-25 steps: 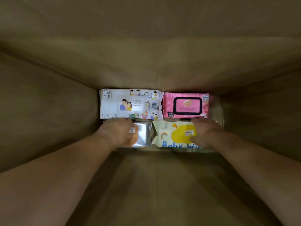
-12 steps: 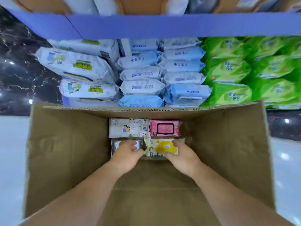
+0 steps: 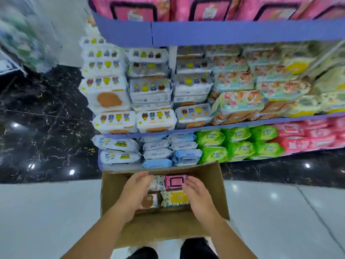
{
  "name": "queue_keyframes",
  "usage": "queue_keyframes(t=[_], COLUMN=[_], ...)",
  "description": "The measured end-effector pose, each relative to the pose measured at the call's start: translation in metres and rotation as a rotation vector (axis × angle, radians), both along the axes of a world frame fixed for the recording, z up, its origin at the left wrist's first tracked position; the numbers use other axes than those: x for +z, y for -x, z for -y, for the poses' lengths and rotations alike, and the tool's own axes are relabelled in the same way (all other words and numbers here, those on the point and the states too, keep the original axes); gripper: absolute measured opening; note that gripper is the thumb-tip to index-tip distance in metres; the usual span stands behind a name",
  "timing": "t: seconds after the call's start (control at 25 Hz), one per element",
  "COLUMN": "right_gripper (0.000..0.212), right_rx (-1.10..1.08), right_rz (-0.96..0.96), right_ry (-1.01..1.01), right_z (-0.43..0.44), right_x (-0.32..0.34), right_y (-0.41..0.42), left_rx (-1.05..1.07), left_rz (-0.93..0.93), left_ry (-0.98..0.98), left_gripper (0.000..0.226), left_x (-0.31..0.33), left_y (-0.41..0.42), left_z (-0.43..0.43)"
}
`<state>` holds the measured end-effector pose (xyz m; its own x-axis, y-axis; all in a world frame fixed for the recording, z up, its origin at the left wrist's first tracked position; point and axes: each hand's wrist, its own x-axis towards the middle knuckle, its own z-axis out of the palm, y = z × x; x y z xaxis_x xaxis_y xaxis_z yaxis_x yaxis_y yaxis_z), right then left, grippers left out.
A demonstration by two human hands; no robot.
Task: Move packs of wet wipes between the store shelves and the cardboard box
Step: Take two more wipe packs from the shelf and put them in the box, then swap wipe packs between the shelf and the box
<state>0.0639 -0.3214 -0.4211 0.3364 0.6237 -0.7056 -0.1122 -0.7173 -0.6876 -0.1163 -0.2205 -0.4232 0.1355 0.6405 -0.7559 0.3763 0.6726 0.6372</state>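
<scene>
Fingers [image 3: 142,176] of left hand [image 3: 135,191] curve loosely over the white cartoon pack [image 3: 158,184] in the far-left corner of the cardboard box [image 3: 162,227]. Right hand [image 3: 197,195] fingers curve at the right end of the pink pack [image 3: 175,182]. Whether either hand has a firm hold: cannot tell. Suggest gripping each pack by its short ends and lifting straight up, clear of the yellow pack [image 3: 175,199] and the box walls.

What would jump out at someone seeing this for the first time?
Probably the shelves crammed with bright wipes packs: green packs on the lowest shelf, pink packs across the top. Next, the cardboard box on the floor before them, with the left hand and right hand over the packs inside.
</scene>
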Motion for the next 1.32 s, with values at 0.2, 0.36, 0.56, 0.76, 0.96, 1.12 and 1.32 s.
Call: queue_keyframes(t=[0.2,0.36,0.56,0.76,0.96,1.12,1.32], right_gripper=[0.043,0.040,0.042,0.037,0.044,0.047,0.086], right_rx=[-0.013,-0.073,-0.065,-0.004,0.128,0.315,0.859], right_rz=[0.127,0.203,0.252,0.309,0.401,0.610,1.205], right_ry=[-0.118,-0.223,-0.394,-0.554,-0.639,-0.656,-0.366], right_z=[-0.009,-0.026,-0.073,-0.124,-0.186,-0.234,-0.282], right_x=[0.138,0.213,0.289,0.349,0.388,0.401,0.402], right_y=[0.001,-0.006,-0.047,-0.126,-0.231,-0.300,-0.348], left_rx=[-0.042,-0.135,-0.196,-0.225,-0.212,-0.277,-0.806], left_rz=[0.063,0.150,0.207,0.189,0.131,-0.052,-0.707], left_ry=[-0.202,-0.328,-0.516,-0.664,-0.792,-0.848,-1.009], left_gripper=[0.030,0.036,0.036,0.046,0.044,0.050,0.083], left_x=[0.135,0.221,0.312,0.383,0.423,0.419,0.396], left_y=[-0.002,-0.015,-0.051,-0.120,-0.200,-0.248,-0.267], left_z=[-0.029,-0.059,-0.112,-0.169,-0.211,-0.244,-0.281])
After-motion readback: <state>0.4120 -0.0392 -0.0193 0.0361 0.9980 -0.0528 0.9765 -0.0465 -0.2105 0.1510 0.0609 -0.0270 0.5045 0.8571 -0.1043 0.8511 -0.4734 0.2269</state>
